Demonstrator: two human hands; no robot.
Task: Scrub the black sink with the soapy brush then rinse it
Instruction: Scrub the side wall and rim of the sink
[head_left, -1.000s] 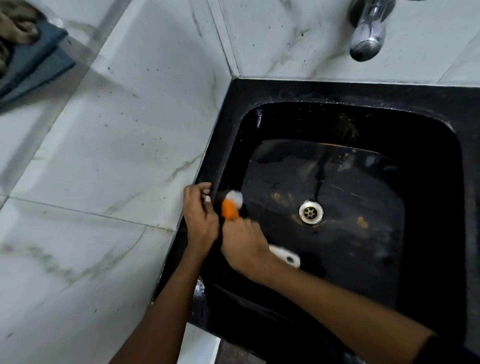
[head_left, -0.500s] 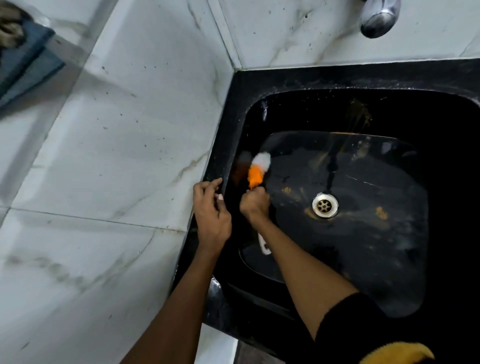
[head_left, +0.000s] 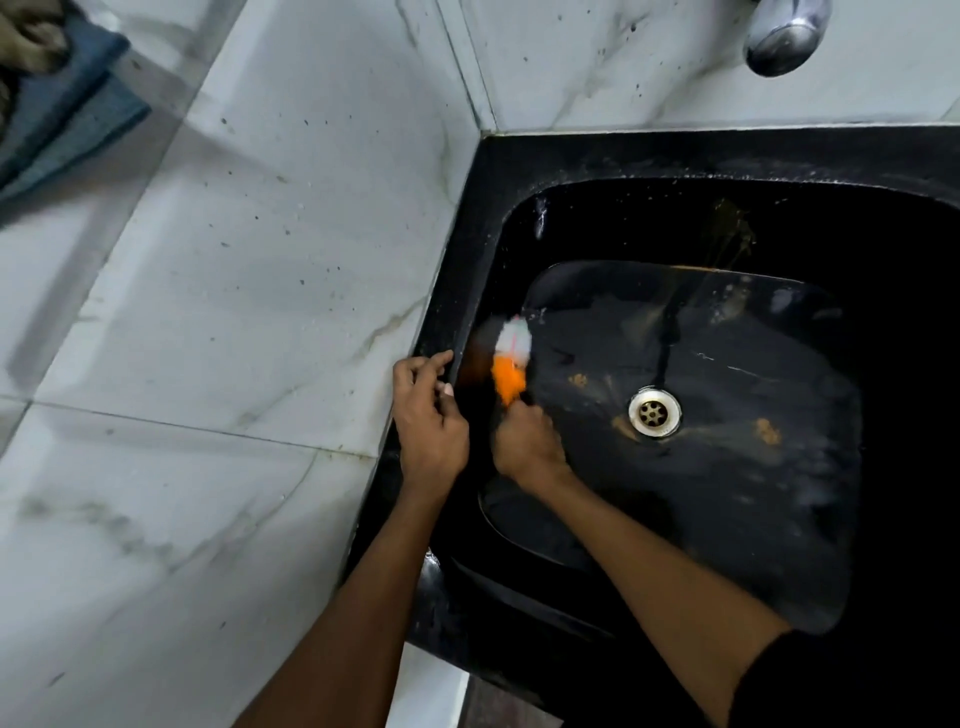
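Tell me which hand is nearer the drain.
Right. The right hand grips the brush inside the sink, just left of the drain; the left hand rests farther left on the rim.

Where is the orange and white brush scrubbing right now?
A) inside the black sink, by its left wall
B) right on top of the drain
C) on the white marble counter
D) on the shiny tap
A: the brush, gripped by the right hand, sits low by the sink's left wall, apart from the drain.

Marble counter (head_left: 218, 322); blue cloth (head_left: 62, 130) at far corner.
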